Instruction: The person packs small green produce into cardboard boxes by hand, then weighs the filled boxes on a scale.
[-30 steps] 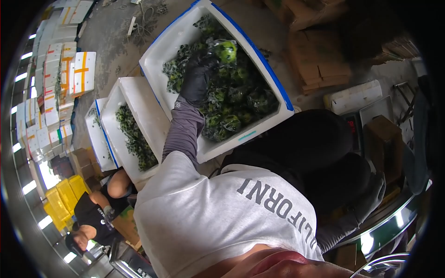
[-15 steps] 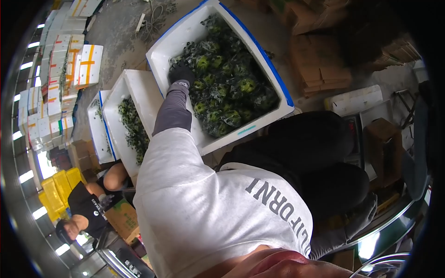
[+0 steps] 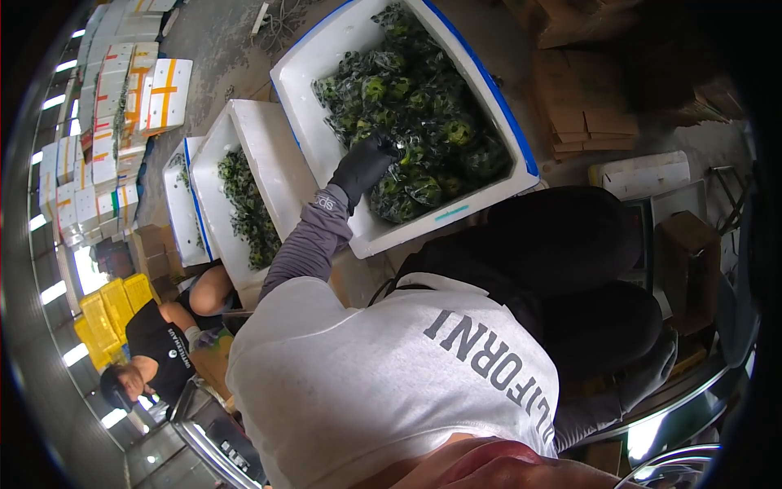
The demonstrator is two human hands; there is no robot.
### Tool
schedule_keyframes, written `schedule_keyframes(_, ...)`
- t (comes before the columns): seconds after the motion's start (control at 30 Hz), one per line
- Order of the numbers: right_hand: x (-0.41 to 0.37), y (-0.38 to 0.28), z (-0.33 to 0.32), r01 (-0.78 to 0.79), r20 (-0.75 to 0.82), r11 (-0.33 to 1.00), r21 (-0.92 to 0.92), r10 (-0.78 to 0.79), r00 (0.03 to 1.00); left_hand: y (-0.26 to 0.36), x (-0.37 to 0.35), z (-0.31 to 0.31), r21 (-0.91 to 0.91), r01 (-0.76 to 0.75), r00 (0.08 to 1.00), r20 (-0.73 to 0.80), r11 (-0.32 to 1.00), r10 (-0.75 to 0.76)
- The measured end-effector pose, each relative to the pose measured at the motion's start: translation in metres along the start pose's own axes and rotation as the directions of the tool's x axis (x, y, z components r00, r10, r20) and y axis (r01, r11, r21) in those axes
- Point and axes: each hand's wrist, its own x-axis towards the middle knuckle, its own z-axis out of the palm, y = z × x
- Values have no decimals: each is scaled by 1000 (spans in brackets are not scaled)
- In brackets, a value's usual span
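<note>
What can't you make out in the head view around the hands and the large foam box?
All in the head view:
- Left hand: its grip; the dark glove merges with the dark, film-wrapped greens.
- Large foam box: most of its floor; the greens cover it.
- Right hand: its grip; too dim.
- Beyond the cardboard: lost in shadow.

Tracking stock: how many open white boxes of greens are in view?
3: large box under the left hand, middle box beside it, far box beyond that. More may be hidden.

White lettered shirt [image 3: 358,379], grey sleeves [image 3: 308,247]
</note>
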Motion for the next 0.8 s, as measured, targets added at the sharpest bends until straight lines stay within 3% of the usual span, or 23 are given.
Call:
schedule_keyframes(0.1,1,2,-4,23,12,1000,-1,-23,1000,-10,32,-16,-422,-76,971,-238,903,-30)
schedule_keyframes(0.17,0,4,-6,36,14,999,2,-36,999,-25,67,-41,-230,-49,917,-396,972,-47)
schedule_keyframes(0.23,-2,4,-9,44,16,999,13,-45,999,-105,141,-49,-64,-1,861,-507,998,-32)
schedule_keyframes(0.33,-8,15,-20,54,11,998,36,-54,998,-155,211,-33,308,245,845,-532,919,-47)
schedule_keyframes(0.37,-8,17,-23,54,7,998,42,-54,999,-177,215,-29,349,234,893,-447,907,-59)
schedule_keyframes(0.4,-13,21,-26,48,5,998,51,-48,999,-158,200,-29,222,253,900,-412,942,-145)
schedule_keyframes(0.43,-15,24,-27,39,-14,997,66,-39,999,-129,174,-27,-71,276,895,-345,959,-283)
schedule_keyframes(0.47,-18,26,-28,31,-34,996,81,-29,999,-103,144,-27,-419,258,898,-227,870,-376)
schedule_keyframes(0.5,-20,29,-29,23,-55,995,96,-17,998,-90,131,-27,-708,213,915,-97,673,-392)
schedule_keyframes(0.53,-22,31,-31,30,-64,998,55,-26,998,-105,131,-29,-876,91,979,-8,473,-202)
schedule_keyframes(0.57,-20,32,-34,38,-65,999,12,-37,997,-121,131,-31,-976,81,997,82,202,-3)
schedule_keyframes(0.67,-28,0,-10,-28,-136,999,-38,22,990,-89,83,-34,-997,19,999,16,-73,37)
schedule_keyframes(0.7,-30,-10,3,-68,-186,997,-38,60,981,-78,74,-34,-867,-282,959,-260,412,109)
schedule_keyframes(0.73,-14,2,-3,62,-76,995,-72,-68,995,-62,74,-28,-448,-502,848,-423,740,319)
schedule_keyframes(0.8,1,9,-9,129,3,992,10,-129,992,-6,84,-6,-371,-658,753,-342,655,562)
